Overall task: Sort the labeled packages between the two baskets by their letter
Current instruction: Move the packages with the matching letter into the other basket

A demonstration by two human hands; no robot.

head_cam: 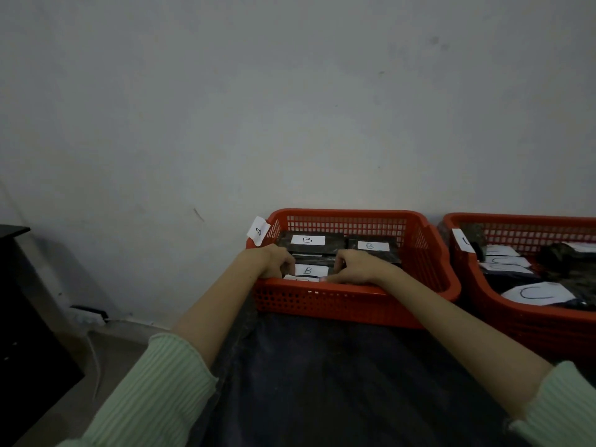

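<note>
My curled fingers, left hand (274, 261) and right hand (353, 266), grip the ends of a dark flat package with a white "B" label (308, 270), low in the red plastic mesh basket tagged B (338, 298). I judge I'm settling it among the other B packages (371, 246); next, let go and check the neighbouring red basket of C packages (516, 317).

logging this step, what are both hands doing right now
Left hand: curled on the near B package in the left basket.
Right hand: gripping the same package.
</note>
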